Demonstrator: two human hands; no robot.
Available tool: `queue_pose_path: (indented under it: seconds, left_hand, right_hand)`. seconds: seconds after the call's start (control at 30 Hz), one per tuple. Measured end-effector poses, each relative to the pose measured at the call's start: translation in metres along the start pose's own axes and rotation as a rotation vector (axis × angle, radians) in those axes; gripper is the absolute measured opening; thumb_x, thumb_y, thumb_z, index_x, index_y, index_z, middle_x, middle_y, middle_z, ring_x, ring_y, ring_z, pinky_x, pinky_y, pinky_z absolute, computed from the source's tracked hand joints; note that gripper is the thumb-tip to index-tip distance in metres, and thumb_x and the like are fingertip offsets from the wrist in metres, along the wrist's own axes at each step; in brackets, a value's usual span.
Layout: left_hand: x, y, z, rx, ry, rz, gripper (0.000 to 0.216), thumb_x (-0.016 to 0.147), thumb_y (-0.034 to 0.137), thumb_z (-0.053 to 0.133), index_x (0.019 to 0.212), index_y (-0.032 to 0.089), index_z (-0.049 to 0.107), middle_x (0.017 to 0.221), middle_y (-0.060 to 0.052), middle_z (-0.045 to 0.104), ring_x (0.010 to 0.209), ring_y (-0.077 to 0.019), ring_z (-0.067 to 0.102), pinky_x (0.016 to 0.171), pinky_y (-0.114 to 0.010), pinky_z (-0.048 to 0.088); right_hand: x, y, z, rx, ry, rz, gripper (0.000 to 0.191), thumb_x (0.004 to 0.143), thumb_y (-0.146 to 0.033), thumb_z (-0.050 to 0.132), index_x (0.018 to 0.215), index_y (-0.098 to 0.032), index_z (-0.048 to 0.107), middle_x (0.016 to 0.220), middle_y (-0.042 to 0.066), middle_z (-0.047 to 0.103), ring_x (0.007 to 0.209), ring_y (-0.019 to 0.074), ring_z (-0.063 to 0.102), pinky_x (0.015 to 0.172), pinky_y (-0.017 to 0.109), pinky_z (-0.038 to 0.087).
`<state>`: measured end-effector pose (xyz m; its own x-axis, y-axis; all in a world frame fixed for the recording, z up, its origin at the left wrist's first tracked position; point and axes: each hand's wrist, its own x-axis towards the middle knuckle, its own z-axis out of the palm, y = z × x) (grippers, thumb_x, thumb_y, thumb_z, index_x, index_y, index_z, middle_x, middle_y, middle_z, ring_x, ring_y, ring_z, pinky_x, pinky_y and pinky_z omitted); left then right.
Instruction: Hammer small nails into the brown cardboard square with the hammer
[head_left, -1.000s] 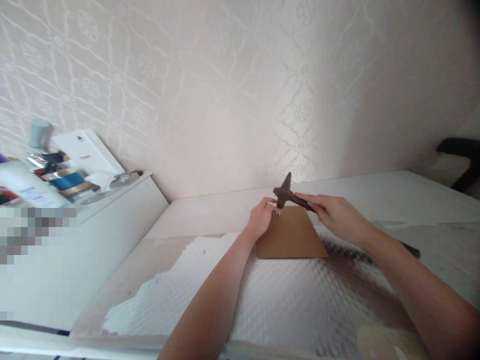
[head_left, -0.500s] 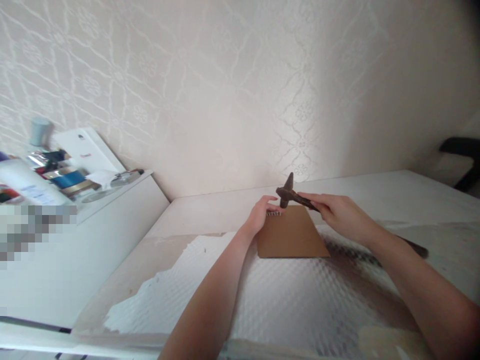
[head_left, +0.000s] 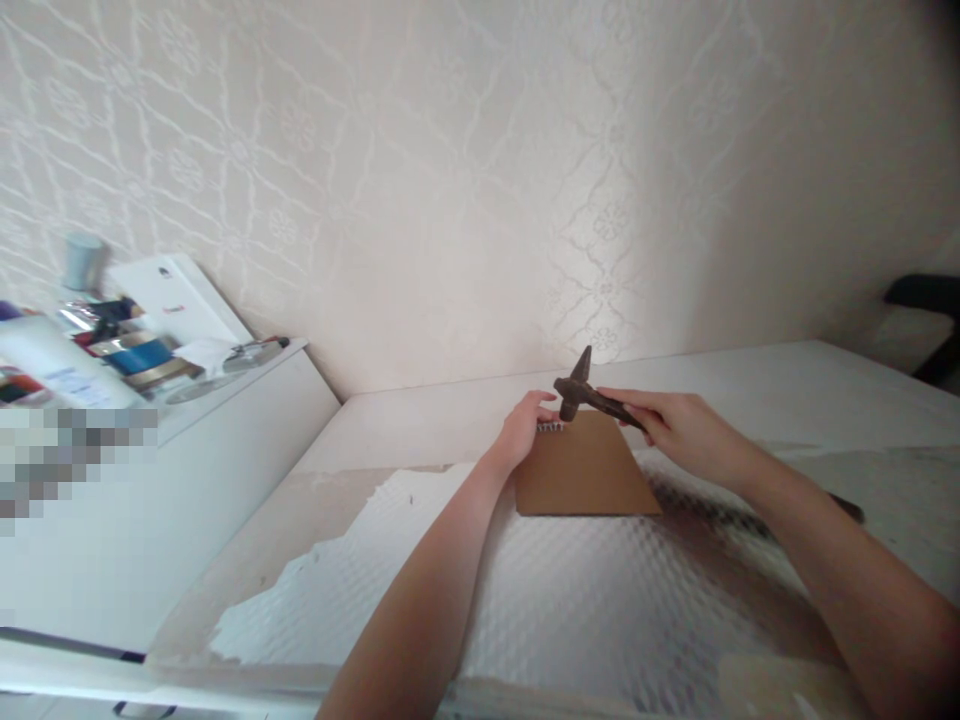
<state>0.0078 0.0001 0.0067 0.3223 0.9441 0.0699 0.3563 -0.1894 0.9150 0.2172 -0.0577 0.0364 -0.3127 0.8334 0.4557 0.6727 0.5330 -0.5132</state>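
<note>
My right hand (head_left: 671, 415) is closed round the handle of a hammer (head_left: 577, 390), with a dark, worn head. The head hangs just above the far part of a brown cardboard sheet (head_left: 585, 475). At the sheet's far left, my left hand (head_left: 525, 425) has its fingers bent around one end of a small ridged, light metal strip (head_left: 551, 427); one finger sticks out above it. The hammer head is close to those fingertips. Whether it touches the strip I cannot tell.
Under the cardboard lies a silvery quilted sheet (head_left: 555, 600) with a torn left edge. A dark handle end (head_left: 847, 507) shows past my right forearm. A white cabinet (head_left: 225, 480) at left carries a white box (head_left: 180, 300), a blue-banded roll (head_left: 139, 358) and bottles. Patterned wall stands behind.
The hammer head has tipped slightly and shifted a little to the right. My left hand stays almost where it was, and the view has moved very slightly.
</note>
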Motion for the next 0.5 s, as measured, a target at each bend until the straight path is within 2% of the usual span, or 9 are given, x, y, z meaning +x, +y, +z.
queue_pose_path:
  seconds: [0.1, 0.23, 0.37, 0.5]
  left_hand:
    - [0.0007, -0.0002, 0.0006, 0.026, 0.014, -0.018, 0.039, 0.090, 0.035, 0.022, 0.110, 0.023, 0.054, 0.085, -0.001, 0.071, 0.094, -0.0172, 0.064, 0.094, -0.035, 0.043]
    - [0.0011, -0.0019, 0.0006, 0.042, -0.001, 0.021, 0.040, 0.091, 0.034, 0.021, 0.111, 0.022, 0.052, 0.086, -0.002, 0.071, 0.096, -0.0170, 0.063, 0.095, -0.035, 0.042]
    - [0.0028, -0.0063, 0.0006, 0.057, 0.010, 0.025, 0.038, 0.091, 0.036, 0.022, 0.110, 0.024, 0.053, 0.087, 0.000, 0.071, 0.095, -0.0172, 0.063, 0.095, -0.036, 0.042]
    - [0.0031, -0.0070, 0.0009, 0.080, 0.009, 0.028, 0.038, 0.091, 0.033, 0.022, 0.112, 0.024, 0.052, 0.087, -0.001, 0.071, 0.097, -0.0166, 0.063, 0.097, -0.035, 0.041]
  right_hand:
    - [0.0002, -0.0010, 0.0001, 0.012, 0.001, -0.012, 0.041, 0.090, -0.022, 0.037, 0.122, -0.030, 0.061, 0.117, 0.000, 0.065, 0.101, 0.0210, 0.063, 0.085, 0.033, 0.050]
    - [0.0001, -0.0036, -0.0008, 0.022, 0.017, 0.064, 0.041, 0.090, -0.023, 0.036, 0.122, -0.025, 0.062, 0.108, 0.001, 0.069, 0.093, 0.0199, 0.066, 0.078, 0.030, 0.052]
    - [0.0002, -0.0035, -0.0003, 0.046, -0.028, 0.082, 0.042, 0.089, -0.023, 0.036, 0.120, -0.025, 0.063, 0.095, 0.002, 0.072, 0.074, 0.0172, 0.066, 0.062, 0.025, 0.050]
    - [0.0003, -0.0009, 0.0007, 0.061, 0.023, 0.152, 0.042, 0.087, -0.024, 0.037, 0.119, -0.021, 0.064, 0.073, 0.002, 0.069, 0.051, 0.0129, 0.056, 0.048, 0.021, 0.043]
